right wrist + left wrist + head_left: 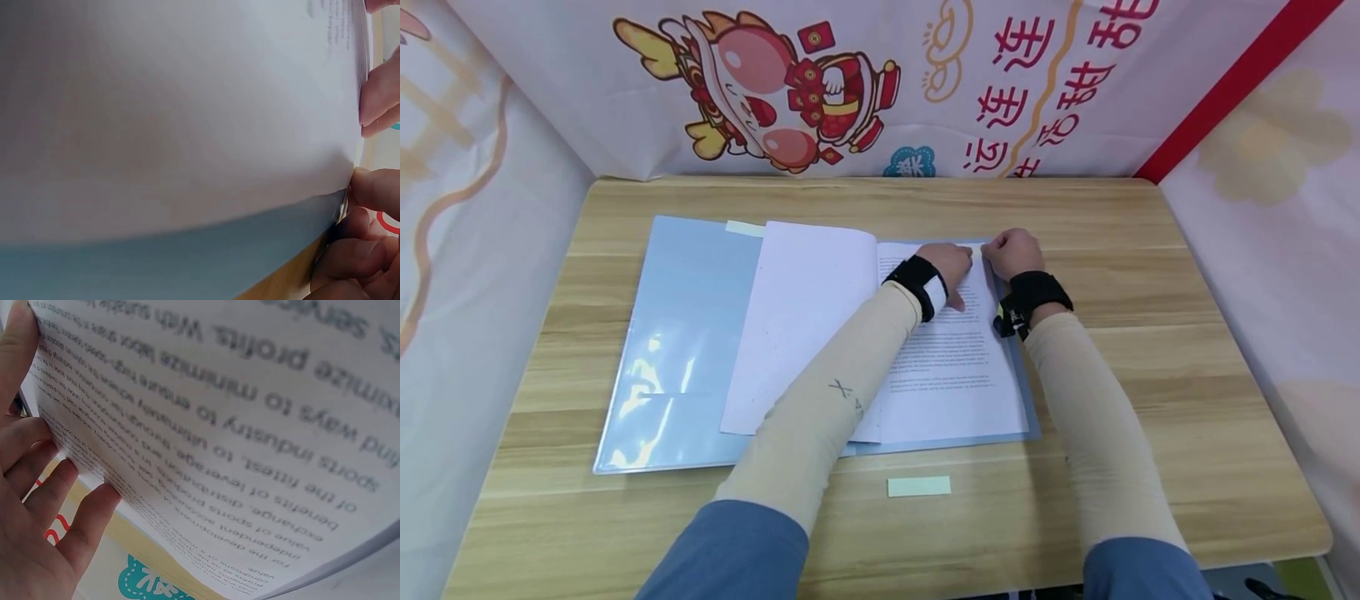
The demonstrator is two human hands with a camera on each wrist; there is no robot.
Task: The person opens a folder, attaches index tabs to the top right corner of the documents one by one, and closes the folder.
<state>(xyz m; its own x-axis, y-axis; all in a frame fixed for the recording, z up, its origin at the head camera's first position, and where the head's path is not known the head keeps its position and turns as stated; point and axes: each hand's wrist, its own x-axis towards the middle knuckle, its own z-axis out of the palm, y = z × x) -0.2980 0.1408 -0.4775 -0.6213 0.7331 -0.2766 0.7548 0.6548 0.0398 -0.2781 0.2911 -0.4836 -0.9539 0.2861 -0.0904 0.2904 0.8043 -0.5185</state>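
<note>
A light blue folder (688, 333) lies spread on the wooden table, with a stack of white pages opened inside it. On the right is a printed page (940, 375); on the left, a blank turned sheet (801, 321). My left hand (950, 265) rests on the printed page near its top edge; in the left wrist view its fingers (94, 509) extend along that edge. At the top right corner my right hand (1017, 252) pinches the folder's corner, thumb (378, 187) above and curled fingers below. The blue cover's edge (156, 269) shows under the page.
A pale green paper strip (919, 486) lies on the table (1150, 400) below the folder. Another pale strip (745, 228) sits at the folder's top edge. A printed cloth (865, 83) hangs behind the table.
</note>
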